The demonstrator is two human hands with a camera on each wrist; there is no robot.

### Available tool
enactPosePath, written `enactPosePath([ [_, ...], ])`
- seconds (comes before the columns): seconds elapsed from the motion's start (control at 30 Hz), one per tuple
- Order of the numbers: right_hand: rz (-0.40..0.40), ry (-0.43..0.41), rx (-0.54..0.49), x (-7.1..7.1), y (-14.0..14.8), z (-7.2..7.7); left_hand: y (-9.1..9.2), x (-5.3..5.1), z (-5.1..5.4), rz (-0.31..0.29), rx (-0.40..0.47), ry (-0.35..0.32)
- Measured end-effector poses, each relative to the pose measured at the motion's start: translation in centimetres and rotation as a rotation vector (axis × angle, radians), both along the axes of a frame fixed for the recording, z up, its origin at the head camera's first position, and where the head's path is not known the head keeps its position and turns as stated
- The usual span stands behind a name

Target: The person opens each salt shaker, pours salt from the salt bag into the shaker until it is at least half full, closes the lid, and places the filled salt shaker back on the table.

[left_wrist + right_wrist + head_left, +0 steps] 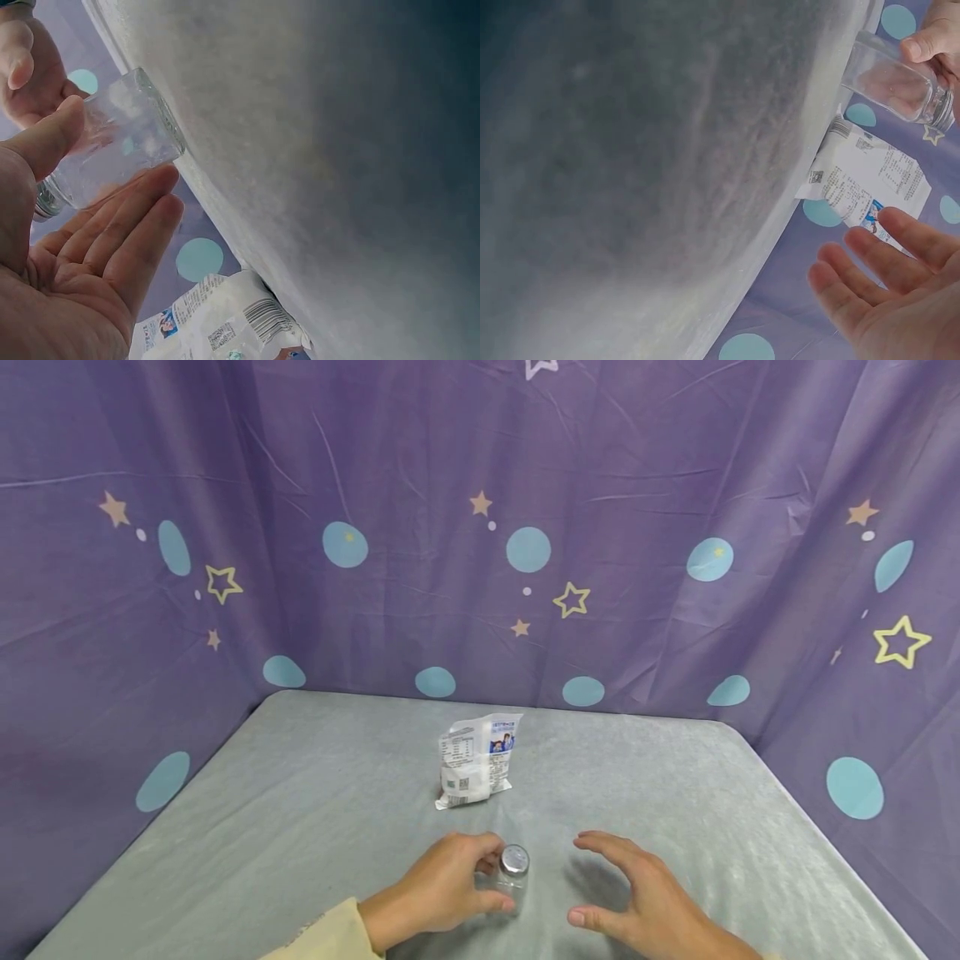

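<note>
A clear glass jar (512,883) with a silver lid (515,859) stands upright on the cloth-covered table. My left hand (450,883) holds it from the left, thumb on the near side and fingers round the far side; the left wrist view shows the thumb against the clear glass (124,139). To the jar's right, my right hand (637,893) is apart from it, with fingers and thumb spread and nothing between them. In the right wrist view the right hand's fingers (889,262) are loosely extended.
A white printed packet (476,760) stands upright behind the jar, near the middle of the table. The pale grey-green tablecloth (337,777) reaches to a purple curtain (450,460) with stars and blue dots, which hangs at the back and both sides.
</note>
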State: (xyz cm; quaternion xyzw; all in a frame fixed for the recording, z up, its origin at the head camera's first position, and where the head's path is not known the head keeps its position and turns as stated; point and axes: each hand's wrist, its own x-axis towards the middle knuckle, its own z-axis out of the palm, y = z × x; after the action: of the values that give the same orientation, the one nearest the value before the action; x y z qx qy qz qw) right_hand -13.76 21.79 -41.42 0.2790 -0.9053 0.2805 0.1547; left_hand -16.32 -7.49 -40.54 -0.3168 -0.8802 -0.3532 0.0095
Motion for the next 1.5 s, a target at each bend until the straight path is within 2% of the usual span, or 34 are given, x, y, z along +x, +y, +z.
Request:
enactPosePath([
  [0.27, -0.003, -0.005, -0.018, 0.0, -0.3, 0.1, 0.3, 0.1, 0.0, -0.003, 0.007, -0.009],
  [0.5, -0.006, -0.046, -0.06, 0.0, -0.7, 0.2, 0.6, 0.0, 0.1, 0.002, -0.01, -0.062],
  [0.8, 0.017, -0.018, -0.131, -0.2, -1.1, 0.1, 1.0, 0.1, 0.3, 0.005, -0.028, -0.089],
  [1.07, 0.009, -0.074, -0.203, 0.0, -1.6, 0.3, 1.2, 0.2, 0.2, 0.005, -0.023, -0.073],
  [1.5, 0.039, -0.18, -0.314, 0.1, -2.3, 0.6, 1.7, 0.5, 0.2, -0.003, -0.026, -0.026],
])
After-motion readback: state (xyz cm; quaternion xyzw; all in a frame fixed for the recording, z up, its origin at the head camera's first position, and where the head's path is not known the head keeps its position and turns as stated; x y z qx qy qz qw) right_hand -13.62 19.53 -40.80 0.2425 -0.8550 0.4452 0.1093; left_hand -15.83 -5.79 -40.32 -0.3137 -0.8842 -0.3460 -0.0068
